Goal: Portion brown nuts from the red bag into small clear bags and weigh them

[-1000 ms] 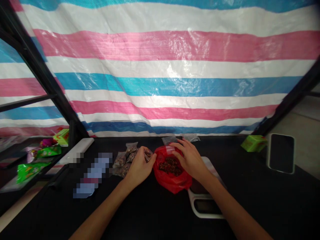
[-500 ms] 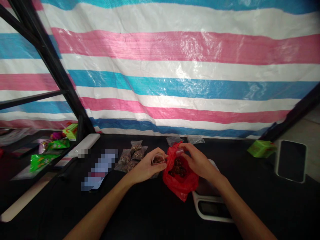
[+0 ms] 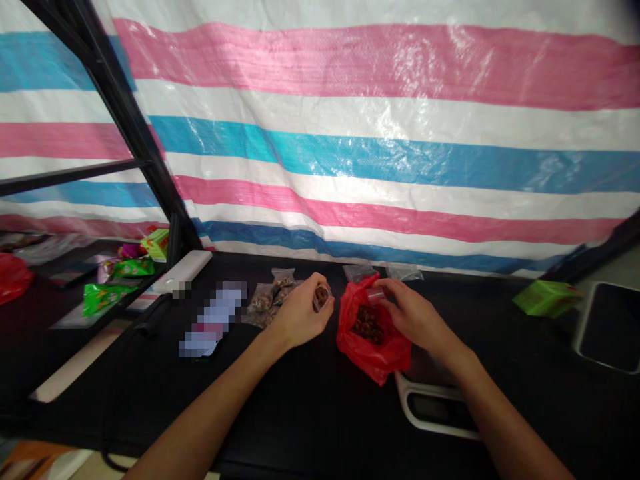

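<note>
My left hand (image 3: 305, 313) is closed around a small clear plastic bag (image 3: 321, 298), its mouth held open and brown bits showing inside. A short gap separates it from a red plastic bag (image 3: 373, 357), which stands open with dark brown dried pieces (image 3: 367, 325) in it. At the red bag's right rim is my right hand (image 3: 413, 313), its fingers closed on a small clear plastic piece (image 3: 375, 294) over the opening; its exact kind is unclear. Several filled clear bags (image 3: 270, 300) lie beyond my left forearm, partly hidden.
A white scale (image 3: 440, 407) sits partly under the red bag and my right arm. Empty clear bags (image 3: 404, 272) lie at the back. A phone (image 3: 213, 320), a white power strip (image 3: 187, 270), a green box (image 3: 547, 298) and a white-edged device (image 3: 610, 327) are around.
My left hand has drawn slightly away from the red bag, with the small bag still in it. The view has tilted downward. My right hand stays at the red bag's rim.
</note>
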Demonstrator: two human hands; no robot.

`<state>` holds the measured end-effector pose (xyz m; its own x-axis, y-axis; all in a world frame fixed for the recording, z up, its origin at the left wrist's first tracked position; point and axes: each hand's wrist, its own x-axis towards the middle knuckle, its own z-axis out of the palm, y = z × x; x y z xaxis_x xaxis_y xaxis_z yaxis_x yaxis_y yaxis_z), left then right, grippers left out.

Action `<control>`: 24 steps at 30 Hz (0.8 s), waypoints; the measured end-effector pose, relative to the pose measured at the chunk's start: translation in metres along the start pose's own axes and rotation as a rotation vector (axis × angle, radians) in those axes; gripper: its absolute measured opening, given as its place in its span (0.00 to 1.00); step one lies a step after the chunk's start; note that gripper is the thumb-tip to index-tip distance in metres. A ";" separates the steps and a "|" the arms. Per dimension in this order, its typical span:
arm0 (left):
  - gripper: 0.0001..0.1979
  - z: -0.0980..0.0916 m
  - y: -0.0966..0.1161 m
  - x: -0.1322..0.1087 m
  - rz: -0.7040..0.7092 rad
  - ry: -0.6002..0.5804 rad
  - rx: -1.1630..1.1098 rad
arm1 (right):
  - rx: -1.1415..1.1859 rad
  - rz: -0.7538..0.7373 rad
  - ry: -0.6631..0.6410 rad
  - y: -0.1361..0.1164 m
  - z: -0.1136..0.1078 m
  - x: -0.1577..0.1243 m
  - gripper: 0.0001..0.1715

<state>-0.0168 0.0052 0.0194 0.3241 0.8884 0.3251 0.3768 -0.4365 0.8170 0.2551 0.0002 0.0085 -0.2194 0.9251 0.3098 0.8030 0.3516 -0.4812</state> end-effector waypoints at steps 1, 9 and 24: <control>0.04 -0.001 -0.002 0.001 0.019 0.075 0.087 | 0.030 -0.006 -0.013 -0.001 -0.001 0.000 0.17; 0.06 0.000 -0.018 0.008 -0.107 0.213 0.087 | 0.144 -0.127 -0.084 -0.016 -0.011 -0.002 0.23; 0.13 0.036 -0.051 0.008 -0.038 -0.001 0.278 | 0.039 -0.228 0.001 -0.010 0.003 0.002 0.21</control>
<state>-0.0020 0.0293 -0.0367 0.3060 0.9047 0.2963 0.6122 -0.4254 0.6665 0.2448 -0.0016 0.0118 -0.3924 0.8209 0.4149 0.7109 0.5569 -0.4296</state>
